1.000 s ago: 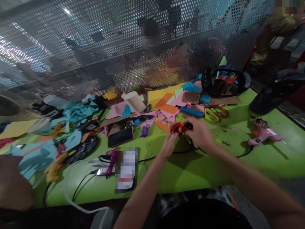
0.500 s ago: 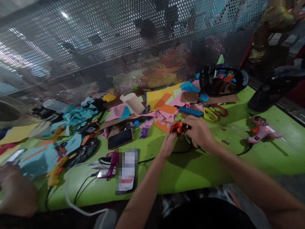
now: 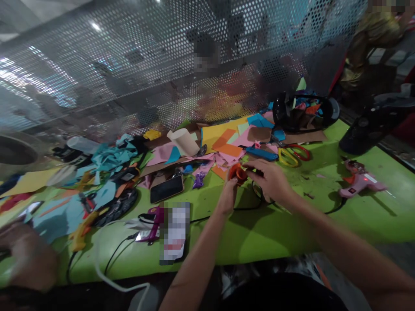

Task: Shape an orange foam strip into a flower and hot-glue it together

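A strip of orange paper rolled into a small spiral [image 3: 240, 173] sits in my left hand [image 3: 228, 194], whose fingers and thumb close around it. Close by on the right is my right hand [image 3: 274, 179], its index finger stretched to the roll's upper edge and a gap showing between finger and thumb. Whether that fingertip touches the paper is hard to tell. Behind the hands lie pink paper scraps [image 3: 223, 159], a blue cutter-like tool [image 3: 262, 153] and scissors with yellow and red handles [image 3: 288, 159].
A pink glue gun [image 3: 358, 179] with a lit red light rests at right, its cord running left. Phones [image 3: 167, 189], a purple glue gun [image 3: 154, 224] and a yellow one [image 3: 81, 233] lie left. Another person's hand [image 3: 29, 255] is far left. Perforated metal [image 3: 155, 77] borders the back.
My right fingers have drawn back slightly from the orange roll, and its spiral end now shows more. The view has shifted a little. The other person's hand stays at the far left.
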Tool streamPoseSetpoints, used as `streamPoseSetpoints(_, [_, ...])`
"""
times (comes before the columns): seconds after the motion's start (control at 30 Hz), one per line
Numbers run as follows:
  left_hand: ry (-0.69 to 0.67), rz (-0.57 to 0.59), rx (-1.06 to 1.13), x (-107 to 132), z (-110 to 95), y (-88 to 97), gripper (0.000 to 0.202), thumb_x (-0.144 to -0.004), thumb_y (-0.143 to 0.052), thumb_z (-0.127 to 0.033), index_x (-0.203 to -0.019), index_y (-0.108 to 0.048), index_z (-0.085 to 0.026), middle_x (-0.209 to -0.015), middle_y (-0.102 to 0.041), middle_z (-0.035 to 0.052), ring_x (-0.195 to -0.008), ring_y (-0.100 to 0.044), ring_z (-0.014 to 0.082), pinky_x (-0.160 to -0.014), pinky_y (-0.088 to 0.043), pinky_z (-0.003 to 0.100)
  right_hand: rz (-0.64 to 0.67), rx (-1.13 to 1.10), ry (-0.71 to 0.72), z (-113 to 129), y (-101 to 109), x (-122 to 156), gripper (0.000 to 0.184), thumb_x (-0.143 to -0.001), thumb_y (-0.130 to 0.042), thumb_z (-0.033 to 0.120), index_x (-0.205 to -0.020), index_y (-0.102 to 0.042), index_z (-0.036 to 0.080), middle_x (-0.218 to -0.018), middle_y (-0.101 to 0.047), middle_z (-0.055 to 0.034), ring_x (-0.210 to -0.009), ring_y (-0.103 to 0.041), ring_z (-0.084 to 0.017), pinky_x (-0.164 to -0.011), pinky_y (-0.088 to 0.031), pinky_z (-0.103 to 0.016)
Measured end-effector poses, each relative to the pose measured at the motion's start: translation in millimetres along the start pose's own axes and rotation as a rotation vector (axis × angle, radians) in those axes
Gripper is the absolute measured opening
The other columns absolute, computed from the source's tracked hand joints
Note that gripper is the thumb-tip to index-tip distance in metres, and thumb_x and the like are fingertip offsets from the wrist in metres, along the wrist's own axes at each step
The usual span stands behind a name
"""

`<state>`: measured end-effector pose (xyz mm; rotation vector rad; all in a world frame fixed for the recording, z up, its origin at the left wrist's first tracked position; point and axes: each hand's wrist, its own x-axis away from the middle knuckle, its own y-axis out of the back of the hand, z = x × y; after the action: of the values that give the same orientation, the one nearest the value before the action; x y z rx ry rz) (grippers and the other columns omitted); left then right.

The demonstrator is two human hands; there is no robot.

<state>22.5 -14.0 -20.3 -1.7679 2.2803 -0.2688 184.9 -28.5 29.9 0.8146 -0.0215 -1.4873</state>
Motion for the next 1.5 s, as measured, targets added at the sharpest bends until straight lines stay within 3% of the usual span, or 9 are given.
streamPoseSetpoints(0.17, [-0.024, -0.059, 0.052, -2, -6, -2.3, 0.047, -0.079, -0.056, -0.037, -0.124, -0.054, -0.024, -0.113, -0.063, 0.0041, -0.104, -0.059, 0.0186, -0.101, -0.042, 0.035, -0.055, -0.002, 0.072, 3, -2, 4, 0.014, -0.089, -0.06, 0.017, -0.095, -0.071, 0.022, -0.094, -0.071, -0.0058, -0.087, -0.066, -0.02, -0.076, -0.05, -0.029])
streamPoseSetpoints(0.33, [-0.062, -0.039, 0.065, 0, -8, -1.8, 0.042, -0.081, -0.057, -0.039, -0.121, -0.053, -0.025, -0.109, -0.062, 0.0029, -0.101, -0.058, 0.0177, -0.096, -0.042, 0.033, -0.01, 0.097, 0.116, 1, -10, 7, 0.016, -0.089, -0.059, 0.015, -0.097, -0.071, 0.022, -0.097, -0.07, -0.0067, -0.089, -0.066, -0.021, -0.077, -0.049, -0.03])
streamPoseSetpoints(0.53, [-0.108, -0.065, -0.069, 4, -10, 1.4, 0.038, -0.083, -0.062, -0.045, -0.114, -0.053, -0.026, -0.109, -0.059, 0.004, -0.104, -0.056, 0.0192, -0.098, -0.042, 0.033, 0.114, 0.104, 0.137, 7, -13, 9, 0.016, -0.087, -0.06, 0.012, -0.095, -0.071, 0.02, -0.104, -0.069, -0.0084, -0.094, -0.066, -0.021, -0.081, -0.05, -0.031])
streamPoseSetpoints(0.67, [-0.131, -0.038, 0.018, 3, -11, 0.8, 0.03, -0.082, -0.06, -0.039, -0.107, -0.053, -0.024, -0.104, -0.057, 0.0025, -0.099, -0.056, 0.0179, -0.095, -0.043, 0.033, 0.141, 0.099, 0.153, 10, -12, 10, 0.018, -0.086, -0.059, 0.01, -0.096, -0.069, 0.02, -0.107, -0.068, -0.0089, -0.096, -0.066, -0.022, -0.081, -0.05, -0.032])
streamPoseSetpoints(0.87, [-0.113, -0.026, 0.035, 2, -8, 2.8, 0.027, -0.084, -0.06, -0.041, -0.103, -0.057, -0.022, -0.101, -0.06, 0.0021, -0.095, -0.056, 0.017, -0.09, -0.044, 0.029, -0.054, 0.05, 0.092, 9, -10, 9, 0.02, -0.084, -0.065, 0.018, -0.104, -0.061, 0.02, -0.095, -0.065, -0.0063, -0.077, -0.062, -0.019, -0.065, -0.049, -0.029])
streamPoseSetpoints(1.03, [-0.044, 0.038, -0.056, 7, -10, 1.6, 0.029, -0.085, -0.065, -0.04, -0.107, -0.058, -0.023, -0.106, -0.062, 0.002, -0.104, -0.056, 0.0177, -0.097, -0.04, 0.029, -0.093, -0.028, 0.159, 7, -8, 7, 0.023, -0.086, -0.058, 0.01, -0.103, -0.065, 0.023, -0.101, -0.065, -0.0064, -0.092, -0.063, -0.021, -0.076, -0.051, -0.032])
streamPoseSetpoints(1.2, [-0.003, 0.12, 0.084, 7, -15, 2.2, 0.05, -0.079, -0.068, -0.043, -0.122, -0.05, -0.025, -0.114, -0.059, 0.003, -0.106, -0.055, 0.0188, -0.093, -0.042, 0.03, -0.192, -0.142, 0.16, 10, 2, 4, 0.017, -0.084, -0.059, 0.01, -0.091, -0.068, 0.023, -0.09, -0.066, -0.0035, -0.085, -0.063, -0.018, -0.074, -0.051, -0.03])
streamPoseSetpoints(1.37, [0.001, 0.02, 0.049, 0, -26, 14.5, 0.07, -0.059, -0.072, -0.012, -0.121, -0.044, -0.026, -0.101, -0.062, -0.0007, -0.092, -0.058, 0.0135, -0.077, -0.041, 0.023, -0.236, -0.173, 0.124, 15, 27, 0, 0.016, -0.079, -0.06, 0.009, -0.085, -0.067, 0.022, -0.086, -0.065, -0.002, -0.083, -0.061, -0.018, -0.074, -0.049, -0.03])
streamPoseSetpoints(1.5, [-0.085, -0.105, -0.024, -5, -32, 24.0, 0.052, -0.064, -0.062, -0.007, -0.112, -0.049, -0.023, -0.1, -0.066, 0.0012, -0.094, -0.06, 0.0137, -0.081, -0.042, 0.024, -0.034, -0.073, 0.118, 7, 26, -1, 0.015, -0.079, -0.059, 0.009, -0.082, -0.068, 0.021, -0.084, -0.066, -0.0024, -0.08, -0.062, -0.018, -0.073, -0.048, -0.029])
